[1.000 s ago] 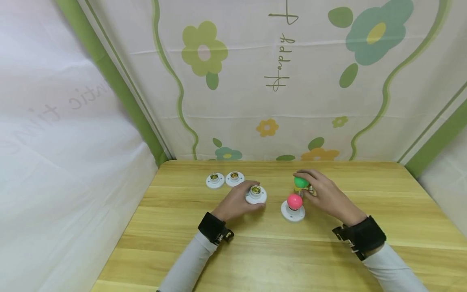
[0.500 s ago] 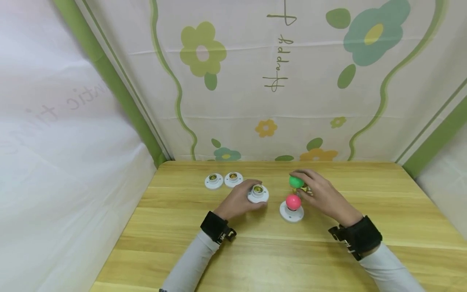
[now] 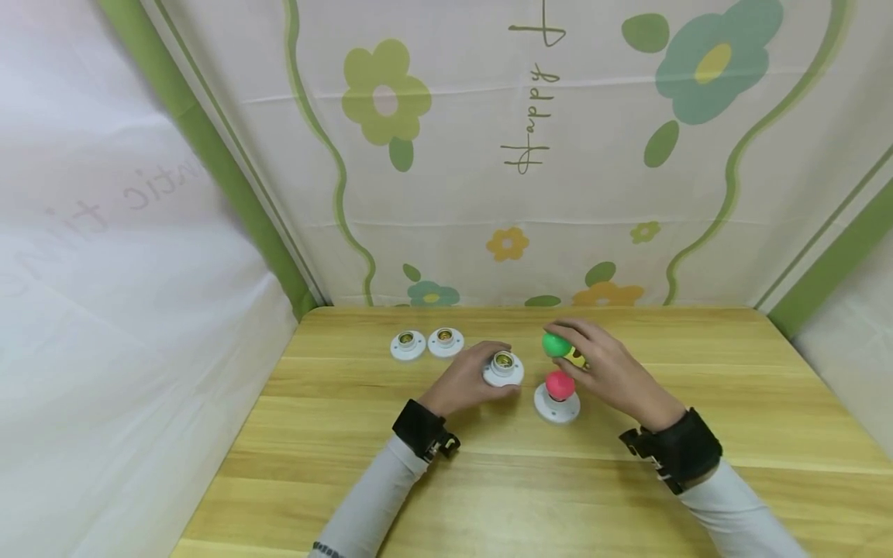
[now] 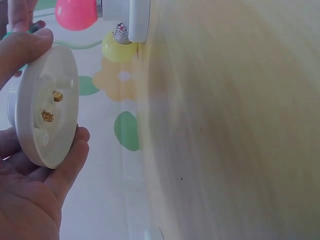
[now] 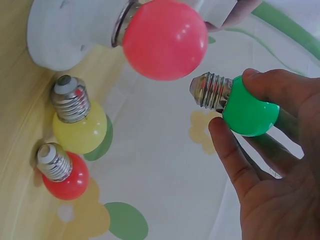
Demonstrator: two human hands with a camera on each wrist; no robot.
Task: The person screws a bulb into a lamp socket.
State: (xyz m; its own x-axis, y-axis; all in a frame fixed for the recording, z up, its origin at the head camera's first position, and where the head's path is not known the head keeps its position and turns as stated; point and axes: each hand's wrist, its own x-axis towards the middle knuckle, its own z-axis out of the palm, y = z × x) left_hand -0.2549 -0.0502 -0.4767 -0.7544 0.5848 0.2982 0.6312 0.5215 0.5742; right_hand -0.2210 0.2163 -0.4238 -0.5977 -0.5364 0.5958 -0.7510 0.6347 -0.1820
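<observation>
My left hand grips a white round lamp holder by its rim, its threaded mouth facing up. In the left wrist view its hollow underside with two brass screws shows, raised off the table. My right hand pinches a green bulb by its globe, with the metal screw base pointing away from the palm. The green bulb is slightly right of and above the held lamp holder in the head view. Just in front of the right hand, a pink-red bulb stands upright in another white lamp holder.
Two more white lamp holders lie side by side at the back left of the wooden table. A yellow bulb and a red bulb lie beyond the standing bulb. Printed cloth hangs behind the table.
My left hand has carried the lamp holder slightly right. My right hand has moved left with the green bulb, away from the yellow bulb, so the two hands are closer together.
</observation>
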